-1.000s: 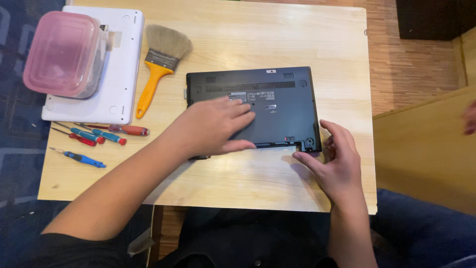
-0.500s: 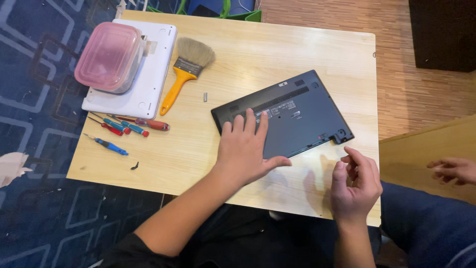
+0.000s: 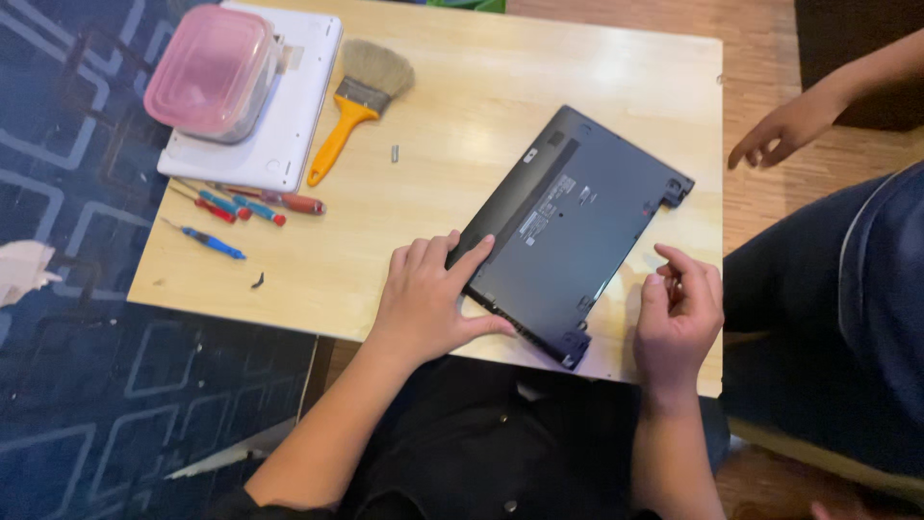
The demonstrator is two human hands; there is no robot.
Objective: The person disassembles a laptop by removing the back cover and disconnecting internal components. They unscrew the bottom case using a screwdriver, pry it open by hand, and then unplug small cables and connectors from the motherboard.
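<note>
Black laptop [image 3: 576, 231] lies bottom up, skewed on the wooden bench [image 3: 481, 106], its near corner close to the front edge. Left hand [image 3: 428, 299] rests flat, fingers spread on the laptop's near-left edge, gripping nothing. Right hand [image 3: 677, 316] hovers beside its right edge, fingers curled; contents not discernible. Bare bench between laptop and paintbrush [image 3: 358, 96]; screwdrivers [image 3: 241, 207] far left.
</note>
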